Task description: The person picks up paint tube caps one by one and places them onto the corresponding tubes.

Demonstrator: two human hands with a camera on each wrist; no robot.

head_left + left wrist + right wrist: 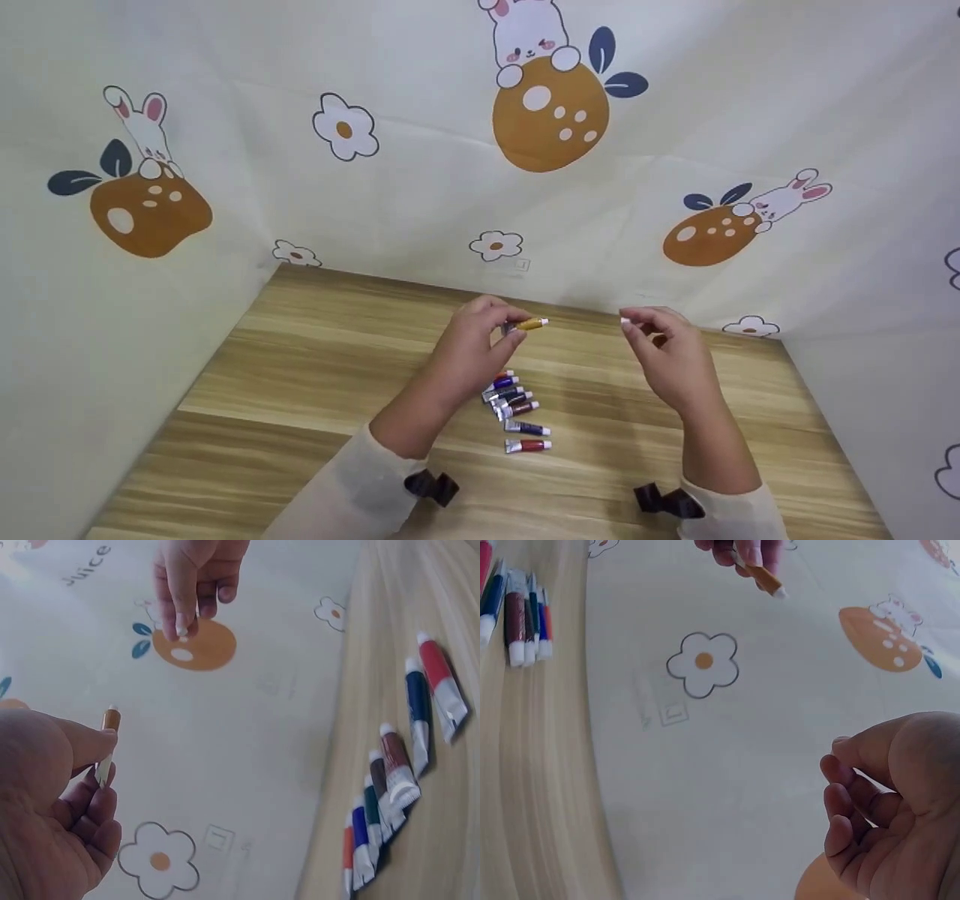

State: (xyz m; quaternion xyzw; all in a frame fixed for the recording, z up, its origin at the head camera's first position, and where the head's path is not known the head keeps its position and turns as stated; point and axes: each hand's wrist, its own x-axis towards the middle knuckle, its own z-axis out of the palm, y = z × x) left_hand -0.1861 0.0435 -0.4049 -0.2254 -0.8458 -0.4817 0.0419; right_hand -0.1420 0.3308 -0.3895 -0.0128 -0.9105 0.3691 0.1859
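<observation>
My left hand [504, 331] is raised above the wooden table [300, 375] and pinches a small orange paint tube [531, 324] by its tail, white nozzle pointing right. The left wrist view shows the same tube [109, 736] upright between thumb and fingers [90, 765]. A short way to the right, at the same height, my right hand [631, 324] pinches a small white cap [625, 321] at its fingertips. The hands do not touch. In the right wrist view the tube [761, 576] shows at the top, and the right hand's fingers [847, 802] are curled; the cap is hidden there.
Several paint tubes [517, 409] in red, blue, green and brown lie in a column on the table below the hands, white caps to the right. A cream cloth with rabbits and flowers [495, 245] walls in the back and both sides.
</observation>
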